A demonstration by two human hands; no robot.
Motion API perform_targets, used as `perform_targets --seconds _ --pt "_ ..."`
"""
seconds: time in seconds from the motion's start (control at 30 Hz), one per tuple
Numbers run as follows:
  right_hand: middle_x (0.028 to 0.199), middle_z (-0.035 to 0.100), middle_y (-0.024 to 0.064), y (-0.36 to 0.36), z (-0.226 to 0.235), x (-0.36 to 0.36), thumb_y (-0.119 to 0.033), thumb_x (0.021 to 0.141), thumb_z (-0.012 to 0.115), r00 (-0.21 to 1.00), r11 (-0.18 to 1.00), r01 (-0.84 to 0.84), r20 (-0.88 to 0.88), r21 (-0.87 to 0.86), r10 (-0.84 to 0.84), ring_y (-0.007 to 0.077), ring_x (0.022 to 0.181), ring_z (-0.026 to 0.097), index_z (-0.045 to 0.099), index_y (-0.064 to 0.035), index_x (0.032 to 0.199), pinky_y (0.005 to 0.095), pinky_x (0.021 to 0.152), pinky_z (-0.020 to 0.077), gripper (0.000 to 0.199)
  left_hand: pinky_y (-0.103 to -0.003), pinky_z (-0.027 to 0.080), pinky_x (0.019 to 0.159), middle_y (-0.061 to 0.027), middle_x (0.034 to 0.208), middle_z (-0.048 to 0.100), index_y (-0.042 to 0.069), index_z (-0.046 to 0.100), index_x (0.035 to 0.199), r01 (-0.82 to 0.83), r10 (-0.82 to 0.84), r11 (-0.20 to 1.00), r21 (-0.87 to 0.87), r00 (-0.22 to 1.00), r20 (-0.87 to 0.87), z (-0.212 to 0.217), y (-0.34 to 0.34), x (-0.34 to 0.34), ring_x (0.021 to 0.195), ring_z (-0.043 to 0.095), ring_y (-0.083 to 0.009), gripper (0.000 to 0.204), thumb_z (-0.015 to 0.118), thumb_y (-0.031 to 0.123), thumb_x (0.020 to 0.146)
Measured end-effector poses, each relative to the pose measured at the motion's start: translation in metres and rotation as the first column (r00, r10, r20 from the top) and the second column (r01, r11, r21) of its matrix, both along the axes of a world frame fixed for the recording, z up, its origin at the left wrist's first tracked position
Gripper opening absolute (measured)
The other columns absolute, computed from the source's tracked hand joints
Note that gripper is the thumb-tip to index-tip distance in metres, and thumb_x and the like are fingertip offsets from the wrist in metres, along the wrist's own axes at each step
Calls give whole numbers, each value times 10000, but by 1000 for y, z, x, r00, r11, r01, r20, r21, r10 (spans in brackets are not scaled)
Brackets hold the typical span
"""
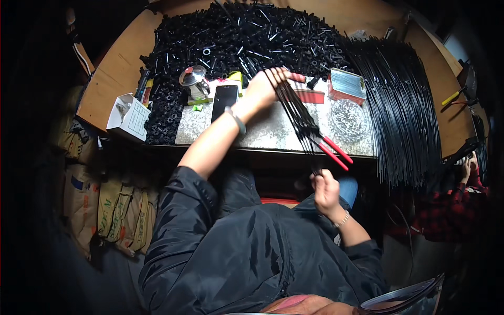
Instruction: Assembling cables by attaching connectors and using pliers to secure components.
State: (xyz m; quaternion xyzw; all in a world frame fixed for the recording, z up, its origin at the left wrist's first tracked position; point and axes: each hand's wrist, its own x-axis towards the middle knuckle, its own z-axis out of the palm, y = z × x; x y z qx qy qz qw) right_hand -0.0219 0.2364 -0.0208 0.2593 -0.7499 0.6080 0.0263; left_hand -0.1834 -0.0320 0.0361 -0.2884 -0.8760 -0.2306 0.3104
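A bundle of thin black rods (294, 105), like umbrella ribs, slants from the worktop down toward my lap. My left hand (262, 88) is closed around its upper end, fingers curled over the rods. My right hand (326, 193) is closed at the lower end, just in front of the table edge. What exactly sits between its fingers is partly hidden. Beside the rods, red-handled pliers (334, 151) lie with their grips sticking out past the edge. A black phone (226, 98) rests by my left wrist.
Black small parts (236, 39) are heaped along the back. Long black rods (401, 110) are stacked at right, near a red tin (346, 86) and a round tray of small parts (349, 121). Left stand a metal pot (194, 81) and white box (128, 118). Another person's plaid sleeve (451, 210) shows far right.
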Motion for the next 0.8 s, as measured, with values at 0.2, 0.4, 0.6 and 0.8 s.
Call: perform_targets --seconds 0.2,0.4,0.6,0.8 --pt "595 516 86 -23 -74 -26 -142 948 477 999 995 37 -15 93 -36 201 467 511 551 -14 909 298 471 407 153 -460 422 936 -201 1248 509 84 519 1216 -353 466 794 -495 876 122 -10 -24 0 1137 493 -388 440 578 170 788" --pt "630 532 147 -26 -98 -40 -125 939 478 991 990 55 -131 129 -38 329 514 548 548 -11 931 357 480 425 134 -532 153 1093 -131 1407 374 182 462 1321 172 -359 931 321 582 730 31 26 91 1341 239 -406 746 765 407 678" --pt "848 589 194 -26 -79 -35 -130 872 569 975 903 84 -223 421 13 372 766 588 556 -3 1013 422 645 478 190 -594 170 1066 -88 1286 489 156 578 1077 358 -350 933 35 880 320 -52 28 94 1314 331 -343 250 616 159 829" --pt "910 652 173 10 19 -42 -81 809 649 984 873 -132 -43 470 172 269 789 651 620 10 1006 306 699 500 219 -555 229 1078 -156 1407 365 358 395 1356 337 -244 884 -324 924 296 -75 25 108 1328 315 -326 751 681 156 692"
